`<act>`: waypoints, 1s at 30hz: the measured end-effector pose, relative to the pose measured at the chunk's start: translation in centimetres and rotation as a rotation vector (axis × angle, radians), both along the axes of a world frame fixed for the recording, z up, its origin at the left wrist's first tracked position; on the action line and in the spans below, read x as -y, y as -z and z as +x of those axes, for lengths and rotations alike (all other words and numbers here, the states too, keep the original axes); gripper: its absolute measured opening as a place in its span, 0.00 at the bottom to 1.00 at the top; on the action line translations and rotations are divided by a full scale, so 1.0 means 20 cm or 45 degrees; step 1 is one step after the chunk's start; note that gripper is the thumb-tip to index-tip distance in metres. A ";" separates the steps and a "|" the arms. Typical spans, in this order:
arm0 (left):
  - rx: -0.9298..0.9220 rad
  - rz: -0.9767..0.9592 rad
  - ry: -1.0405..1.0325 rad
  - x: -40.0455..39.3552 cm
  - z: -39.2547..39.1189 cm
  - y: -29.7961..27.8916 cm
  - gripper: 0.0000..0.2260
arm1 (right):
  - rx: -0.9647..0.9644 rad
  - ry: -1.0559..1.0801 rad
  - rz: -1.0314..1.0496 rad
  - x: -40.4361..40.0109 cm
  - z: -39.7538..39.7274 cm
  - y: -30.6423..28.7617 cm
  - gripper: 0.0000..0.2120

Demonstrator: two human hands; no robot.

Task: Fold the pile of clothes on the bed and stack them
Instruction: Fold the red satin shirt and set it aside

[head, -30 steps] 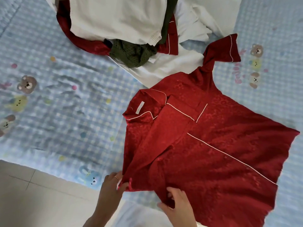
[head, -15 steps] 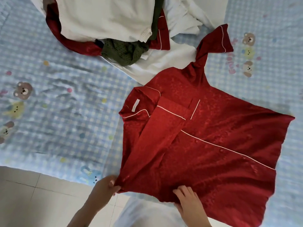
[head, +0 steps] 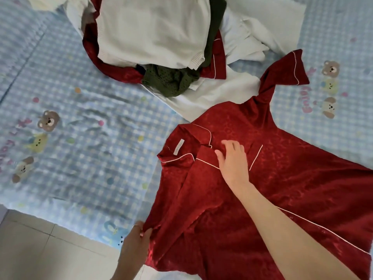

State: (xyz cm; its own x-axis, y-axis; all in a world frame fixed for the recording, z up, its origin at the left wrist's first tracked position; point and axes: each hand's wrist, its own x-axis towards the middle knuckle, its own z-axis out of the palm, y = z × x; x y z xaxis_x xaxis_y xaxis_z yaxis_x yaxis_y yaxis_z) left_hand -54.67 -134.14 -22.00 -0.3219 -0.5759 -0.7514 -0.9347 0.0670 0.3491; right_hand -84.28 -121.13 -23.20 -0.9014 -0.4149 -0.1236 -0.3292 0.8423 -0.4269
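Observation:
A red satin pyjama shirt (head: 282, 178) with white piping lies spread on the bed, collar toward the left, one sleeve twisted up toward the far right. My left hand (head: 137, 241) pinches the shirt's near corner at the bed's edge. My right hand (head: 232, 158) rests flat on the chest just below the collar, fingers apart. The pile of clothes (head: 157, 37) sits at the far side: a white knit top, a dark green garment (head: 171, 81), another red piece and white cloth.
The bed is covered by a blue checked sheet (head: 80, 148) printed with small bears. Its near edge runs diagonally at the lower left, with beige floor tiles (head: 40, 253) beyond it. A white cloth lies under the shirt's shoulder.
My right hand has left the shirt's near hem and reached up onto the chest by the collar. My left hand keeps its hold on the near corner.

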 end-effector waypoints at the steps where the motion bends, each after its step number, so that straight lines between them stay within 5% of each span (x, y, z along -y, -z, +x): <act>1: 0.014 -0.038 -0.054 0.01 0.01 -0.01 0.07 | -0.042 -0.110 0.032 0.07 -0.07 0.01 0.16; 7: -0.015 -0.114 -0.323 0.05 -0.13 0.03 0.09 | 0.008 -0.635 0.368 0.50 -0.47 0.12 0.23; 10: -0.143 -0.064 -0.238 0.10 -0.32 0.10 0.11 | 0.108 -0.749 0.541 0.56 -0.60 0.15 0.09; 17: -0.244 -0.357 -0.395 0.27 -0.51 0.15 0.07 | 0.005 -0.477 0.132 0.61 -0.86 0.12 0.05; 22: -0.429 -0.642 -0.111 0.18 -0.33 0.05 0.07 | 0.042 -0.327 0.012 0.37 -0.59 0.07 0.10; 26: -0.221 -0.408 0.202 -0.03 -0.08 -0.02 0.32 | 0.289 -0.328 0.379 0.01 -0.25 0.05 0.22; 30: -0.144 -0.170 0.107 -0.01 -0.02 0.01 0.19 | 0.390 -0.307 0.275 -0.06 -0.24 0.00 0.13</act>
